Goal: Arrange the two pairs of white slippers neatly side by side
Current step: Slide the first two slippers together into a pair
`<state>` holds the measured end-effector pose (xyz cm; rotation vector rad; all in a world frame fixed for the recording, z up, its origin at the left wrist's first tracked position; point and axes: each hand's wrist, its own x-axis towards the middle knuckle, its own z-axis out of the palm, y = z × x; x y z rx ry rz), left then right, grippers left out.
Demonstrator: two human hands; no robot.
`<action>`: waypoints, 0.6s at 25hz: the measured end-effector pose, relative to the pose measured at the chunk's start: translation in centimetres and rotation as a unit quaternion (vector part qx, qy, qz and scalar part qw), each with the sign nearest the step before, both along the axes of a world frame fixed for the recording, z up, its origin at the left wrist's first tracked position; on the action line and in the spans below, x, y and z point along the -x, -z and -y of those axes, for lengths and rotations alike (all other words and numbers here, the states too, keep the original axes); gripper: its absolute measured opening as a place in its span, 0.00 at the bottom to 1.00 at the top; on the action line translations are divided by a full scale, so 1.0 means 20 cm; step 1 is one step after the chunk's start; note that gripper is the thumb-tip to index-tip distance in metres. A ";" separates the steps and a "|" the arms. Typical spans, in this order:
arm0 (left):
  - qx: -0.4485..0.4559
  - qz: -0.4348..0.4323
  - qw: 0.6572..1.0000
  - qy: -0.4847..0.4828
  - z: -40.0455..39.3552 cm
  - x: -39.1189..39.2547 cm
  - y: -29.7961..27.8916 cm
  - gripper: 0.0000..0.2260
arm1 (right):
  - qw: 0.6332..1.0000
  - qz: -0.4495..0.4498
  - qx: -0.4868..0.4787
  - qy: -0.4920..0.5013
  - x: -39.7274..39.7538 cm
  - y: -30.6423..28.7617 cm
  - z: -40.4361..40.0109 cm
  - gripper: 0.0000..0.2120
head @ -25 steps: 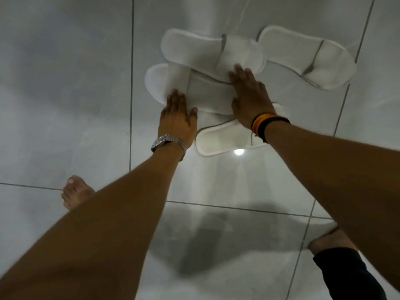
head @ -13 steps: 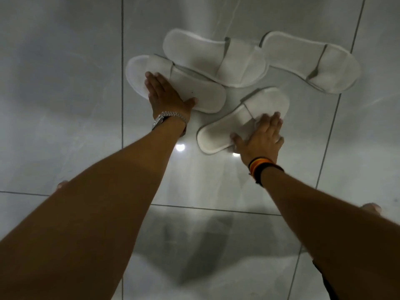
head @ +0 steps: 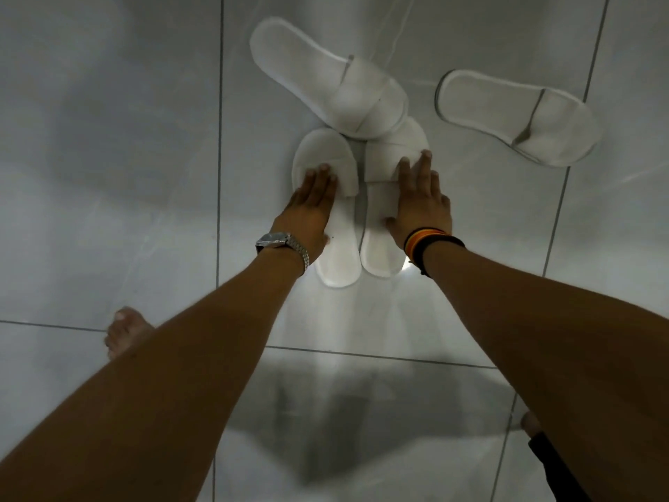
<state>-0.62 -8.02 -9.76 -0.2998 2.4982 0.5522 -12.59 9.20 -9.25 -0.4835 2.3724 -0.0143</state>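
Observation:
Several white slippers lie on the grey tiled floor. Two stand side by side, toes pointing away from me: the left slipper [head: 335, 248] and the right slipper [head: 380, 197]. My left hand [head: 311, 208] lies flat on the left one, my right hand [head: 421, 201] flat on the right one, fingers spread. A third slipper [head: 325, 77] lies diagonally beyond them, its toe end overlapping the right slipper's toe. A fourth slipper [head: 517, 117] lies apart at the upper right, also diagonal.
My bare left foot [head: 125, 331] is on the floor at the lower left; toes of the right foot [head: 530, 422] show at the lower right beside dark clothing [head: 554, 465]. Tile grout lines [head: 219, 139] cross the glossy floor.
Both hands have turned the two near slippers from slanted positions so that they stand parallel, side by side. The two far slippers have kept their places on the floor.

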 end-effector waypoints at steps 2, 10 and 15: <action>0.007 -0.017 1.000 0.001 0.00 -0.01 0.00 0.43 | 1.000 -0.025 0.015 -0.003 -0.06 -0.01 0.06 0.49; 0.033 -0.055 0.957 0.283 0.06 0.25 -0.10 0.45 | 0.998 0.013 0.038 0.046 -0.54 -0.15 0.04 0.47; 0.067 0.031 0.925 0.373 0.06 0.41 -0.04 0.43 | 1.000 -0.003 -0.009 0.014 -0.58 -0.03 0.05 0.54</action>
